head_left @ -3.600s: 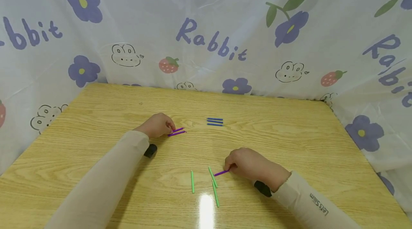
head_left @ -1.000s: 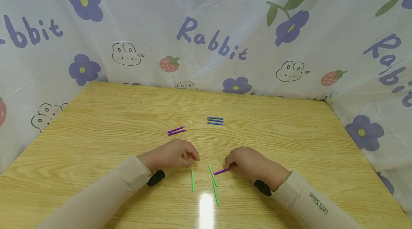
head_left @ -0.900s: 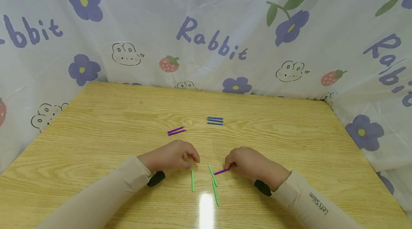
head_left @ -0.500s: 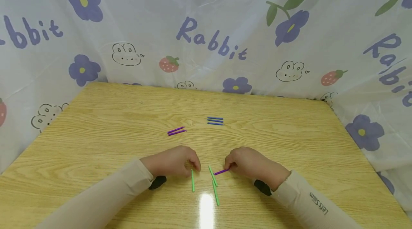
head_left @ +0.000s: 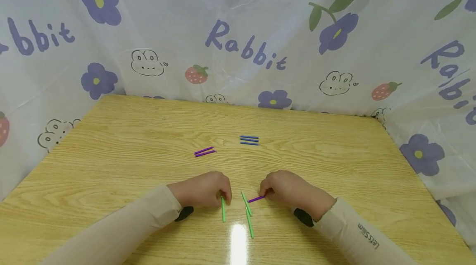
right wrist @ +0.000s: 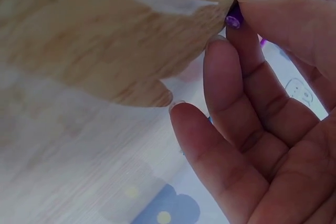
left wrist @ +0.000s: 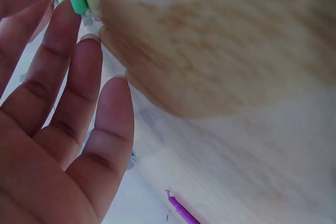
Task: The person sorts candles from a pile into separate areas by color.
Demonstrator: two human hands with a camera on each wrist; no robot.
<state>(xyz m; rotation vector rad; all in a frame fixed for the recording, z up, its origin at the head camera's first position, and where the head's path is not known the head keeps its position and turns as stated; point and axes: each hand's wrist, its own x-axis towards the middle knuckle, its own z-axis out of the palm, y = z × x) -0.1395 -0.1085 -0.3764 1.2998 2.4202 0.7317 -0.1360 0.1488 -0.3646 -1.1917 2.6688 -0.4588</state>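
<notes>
Right hand: fingers pinch one end of a purple stick, whose other end lies just beside two green sticks on the surface. Left hand: fingers narrow about the far end of a third green stick; grip cannot be confirmed. Farther back, a purple pair lies left of three blue sticks, roughly parallel.

We see a long beige left sleeve, softly creased near its cuff, leaving the left hand bare; the matching right sleeve, leaving the right hand bare, carries small dark lettering. At each cuff we note a rounded black attachment, its details indistinct.
</notes>
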